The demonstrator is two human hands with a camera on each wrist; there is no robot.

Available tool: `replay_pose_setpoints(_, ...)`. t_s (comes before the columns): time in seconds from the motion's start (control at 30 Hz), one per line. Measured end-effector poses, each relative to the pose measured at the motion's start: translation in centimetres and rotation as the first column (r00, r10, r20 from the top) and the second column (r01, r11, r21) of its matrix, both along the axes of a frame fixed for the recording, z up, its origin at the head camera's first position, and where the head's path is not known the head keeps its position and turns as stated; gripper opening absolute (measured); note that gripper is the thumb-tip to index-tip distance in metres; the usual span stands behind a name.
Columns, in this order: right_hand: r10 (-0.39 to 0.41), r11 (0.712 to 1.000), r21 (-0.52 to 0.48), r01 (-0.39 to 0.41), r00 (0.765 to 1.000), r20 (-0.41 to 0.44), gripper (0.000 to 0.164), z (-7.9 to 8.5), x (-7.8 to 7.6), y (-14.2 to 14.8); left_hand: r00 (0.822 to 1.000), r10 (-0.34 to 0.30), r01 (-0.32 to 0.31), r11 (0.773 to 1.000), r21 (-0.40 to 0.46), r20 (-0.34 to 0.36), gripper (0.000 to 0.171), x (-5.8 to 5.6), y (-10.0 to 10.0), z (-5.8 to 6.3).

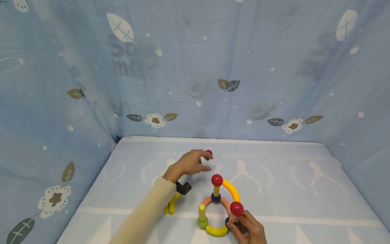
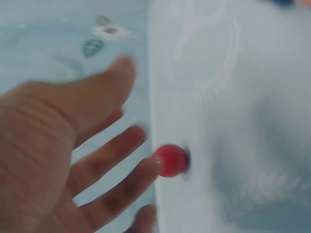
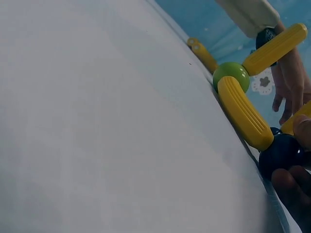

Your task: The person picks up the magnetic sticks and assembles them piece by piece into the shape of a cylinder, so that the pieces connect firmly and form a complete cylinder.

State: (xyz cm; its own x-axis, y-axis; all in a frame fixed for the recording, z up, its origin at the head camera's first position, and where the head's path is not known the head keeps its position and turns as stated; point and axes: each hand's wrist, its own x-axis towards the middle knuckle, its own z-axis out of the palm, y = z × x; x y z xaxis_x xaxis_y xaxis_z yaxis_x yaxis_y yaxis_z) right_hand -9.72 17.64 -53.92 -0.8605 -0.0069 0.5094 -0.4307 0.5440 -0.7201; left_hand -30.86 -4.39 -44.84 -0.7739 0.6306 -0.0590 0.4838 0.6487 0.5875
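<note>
A ring-shaped ball-and-rod toy stands on the table, with a yellow curved rod (image 1: 217,231), pink curved rods, a green ball (image 1: 202,222) and dark blue balls. Red balls top two upright rods; one red ball (image 1: 236,208) is at the near right. My right hand (image 1: 251,230) pinches the toy around the dark blue ball (image 3: 279,158) below that rod; the exact contact is partly hidden. My left hand (image 1: 192,163) reaches over the far table, fingers spread and loosely bent. Beside its fingertips lies a loose red ball (image 2: 172,160); whether they touch I cannot tell.
Yellow curved rods (image 1: 173,204) lie left of the toy, partly behind the left sleeve (image 1: 143,211). An orange-yellow curved rod (image 1: 233,190) arches at the toy's far right. Patterned blue cloth (image 1: 195,67) hangs around the table (image 1: 304,189).
</note>
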Motion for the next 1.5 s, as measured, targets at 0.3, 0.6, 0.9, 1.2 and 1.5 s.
replay_pose_setpoints(0.3,-0.006,1.0,-0.003,0.006,0.998,0.066,0.035,-0.2,0.2,-0.2,0.972,0.143,-0.184,0.957,-0.225,-0.188,0.05,-3.8,1.5,-1.5)
replay_pose_setpoints(0.6,-0.008,1.0,-0.02,0.01,0.997,0.081,0.034,-0.1,0.4,-0.4,0.909,0.233,-0.32,0.92,-0.224,-0.345,0.035,-3.7,2.6,-3.8)
replay_pose_setpoints(0.9,0.015,1.0,-0.025,-0.014,0.999,0.049,0.035,0.0,0.4,-0.2,0.912,0.246,-0.304,0.943,-0.137,-0.329,0.03,-2.6,1.7,-3.5)
replay_pose_setpoints(1.2,0.022,1.0,-0.013,-0.021,0.999,0.025,0.037,0.2,0.2,0.0,0.902,0.283,-0.262,0.959,0.107,-0.325,0.03,1.3,0.2,1.0)
replay_pose_setpoints(1.5,0.015,1.0,-0.015,-0.015,0.999,0.033,0.038,0.1,0.1,0.2,0.887,0.249,-0.176,0.961,0.215,-0.389,0.031,6.8,-1.6,5.3)
